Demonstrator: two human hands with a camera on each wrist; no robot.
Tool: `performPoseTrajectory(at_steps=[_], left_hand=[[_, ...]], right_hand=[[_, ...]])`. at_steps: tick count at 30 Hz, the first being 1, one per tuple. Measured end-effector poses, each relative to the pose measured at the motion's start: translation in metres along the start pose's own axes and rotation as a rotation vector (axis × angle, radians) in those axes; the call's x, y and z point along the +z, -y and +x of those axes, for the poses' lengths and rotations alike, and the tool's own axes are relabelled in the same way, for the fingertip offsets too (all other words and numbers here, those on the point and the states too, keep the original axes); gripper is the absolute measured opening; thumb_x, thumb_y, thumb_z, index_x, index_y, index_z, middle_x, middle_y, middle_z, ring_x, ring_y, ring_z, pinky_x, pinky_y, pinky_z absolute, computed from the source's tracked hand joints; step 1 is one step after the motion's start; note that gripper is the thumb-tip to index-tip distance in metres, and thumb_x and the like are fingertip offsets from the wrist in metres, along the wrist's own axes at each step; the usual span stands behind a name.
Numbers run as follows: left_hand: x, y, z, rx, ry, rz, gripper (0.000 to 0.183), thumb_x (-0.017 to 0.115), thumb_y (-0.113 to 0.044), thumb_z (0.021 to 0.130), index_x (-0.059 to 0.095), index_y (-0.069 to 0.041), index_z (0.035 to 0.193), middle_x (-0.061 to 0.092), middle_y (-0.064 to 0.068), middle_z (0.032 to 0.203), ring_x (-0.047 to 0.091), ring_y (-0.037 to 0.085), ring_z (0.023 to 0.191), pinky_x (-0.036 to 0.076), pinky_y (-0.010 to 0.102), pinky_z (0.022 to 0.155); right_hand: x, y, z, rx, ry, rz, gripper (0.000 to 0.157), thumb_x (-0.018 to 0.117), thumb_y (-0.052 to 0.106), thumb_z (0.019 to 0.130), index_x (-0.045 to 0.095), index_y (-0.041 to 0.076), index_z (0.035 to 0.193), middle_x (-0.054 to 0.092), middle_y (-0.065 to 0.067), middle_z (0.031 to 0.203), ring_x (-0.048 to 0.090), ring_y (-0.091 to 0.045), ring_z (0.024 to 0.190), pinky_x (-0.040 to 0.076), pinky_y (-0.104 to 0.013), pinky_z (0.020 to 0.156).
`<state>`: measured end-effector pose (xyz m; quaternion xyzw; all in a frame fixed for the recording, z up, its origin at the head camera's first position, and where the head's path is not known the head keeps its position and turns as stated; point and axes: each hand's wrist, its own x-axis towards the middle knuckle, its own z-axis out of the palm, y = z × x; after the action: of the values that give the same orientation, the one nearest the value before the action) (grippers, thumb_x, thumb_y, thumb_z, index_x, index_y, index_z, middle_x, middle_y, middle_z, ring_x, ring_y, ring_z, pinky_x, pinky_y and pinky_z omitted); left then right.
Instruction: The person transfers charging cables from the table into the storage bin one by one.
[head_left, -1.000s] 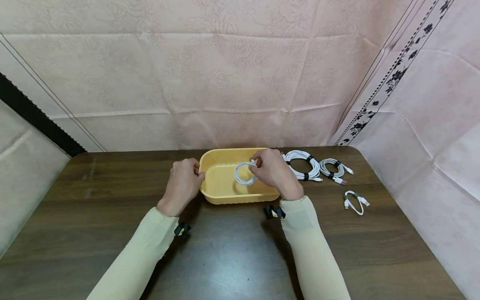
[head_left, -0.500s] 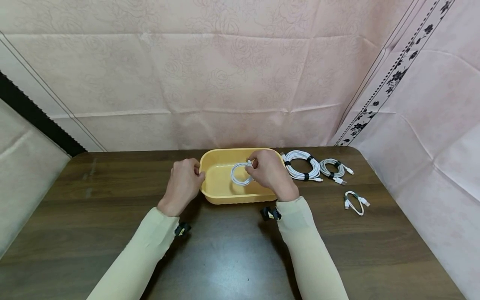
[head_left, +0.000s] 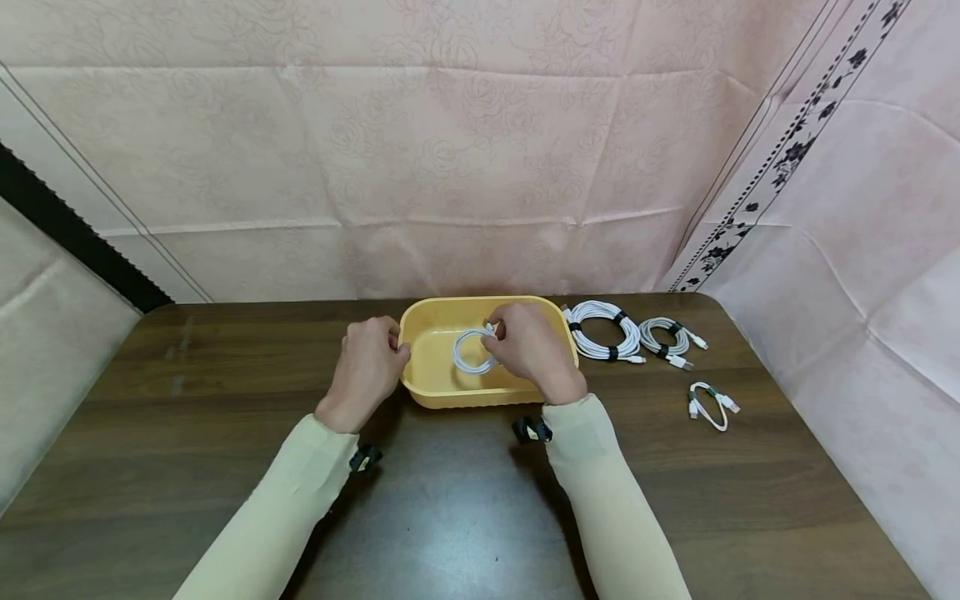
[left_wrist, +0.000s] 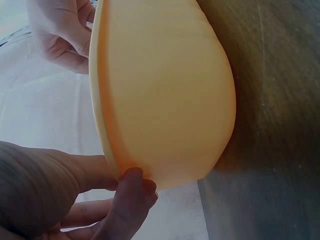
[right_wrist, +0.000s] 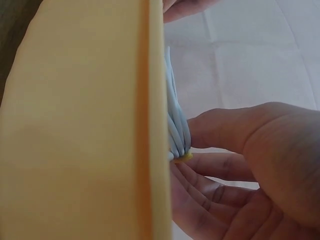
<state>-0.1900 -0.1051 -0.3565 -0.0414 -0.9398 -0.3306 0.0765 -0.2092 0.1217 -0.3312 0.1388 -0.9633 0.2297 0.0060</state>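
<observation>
A shallow yellow plastic basin [head_left: 480, 398] stands at the back of the table. My left hand [head_left: 365, 367] pinches its left rim; in the left wrist view the thumb and fingers sit on either side of that rim [left_wrist: 106, 125]. Over the basin's inside, my right hand [head_left: 536, 346] holds a small coiled white cable [head_left: 460, 358] between thumb and fingers. The right wrist view shows the coil's strands [right_wrist: 176, 122] rising just behind the basin wall, with a yellow tie [right_wrist: 184, 158] near the fingers. Whether the coil touches the basin floor I cannot tell.
Right of the basin lie a large coiled white cable [head_left: 576, 337] and a smaller coil [head_left: 649, 337], both with black ties. Nearer the right edge is a short white USB cable [head_left: 720, 412] with green ties. A pale patterned cloth [head_left: 480, 167] hangs behind the table.
My right hand has moved a little to the left over the basin, carrying the coiled cable with it. The left hand has stayed at the rim.
</observation>
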Motion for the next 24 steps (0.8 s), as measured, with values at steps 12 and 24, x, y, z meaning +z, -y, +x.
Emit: performPoseTrajectory(at_steps=[12, 24], left_hand=[[0.001, 0.0, -0.001, -0.004, 0.005, 0.014, 0.01, 0.066, -0.008, 0.093, 0.067, 0.001, 0.092, 0.063, 0.01, 0.078, 0.058, 0.019, 0.065, 0.045, 0.026, 0.055], [0.0, -0.001, 0.001, -0.021, 0.012, 0.023, 0.01, 0.066, -0.01, 0.094, 0.067, 0.0, 0.092, 0.064, 0.01, 0.08, 0.06, 0.019, 0.065, 0.046, 0.026, 0.054]], right_hand=[[0.009, 0.008, 0.005, 0.017, 0.058, 0.032, 0.024, 0.07, 0.022, 0.094, 0.074, 0.006, 0.112, 0.068, -0.004, 0.086, 0.058, -0.017, 0.071, 0.045, -0.025, 0.06], [0.017, 0.013, 0.009, -0.034, 0.045, 0.05, 0.02, 0.07, 0.018, 0.094, 0.075, 0.006, 0.108, 0.07, -0.004, 0.084, 0.059, -0.015, 0.069, 0.046, -0.024, 0.06]])
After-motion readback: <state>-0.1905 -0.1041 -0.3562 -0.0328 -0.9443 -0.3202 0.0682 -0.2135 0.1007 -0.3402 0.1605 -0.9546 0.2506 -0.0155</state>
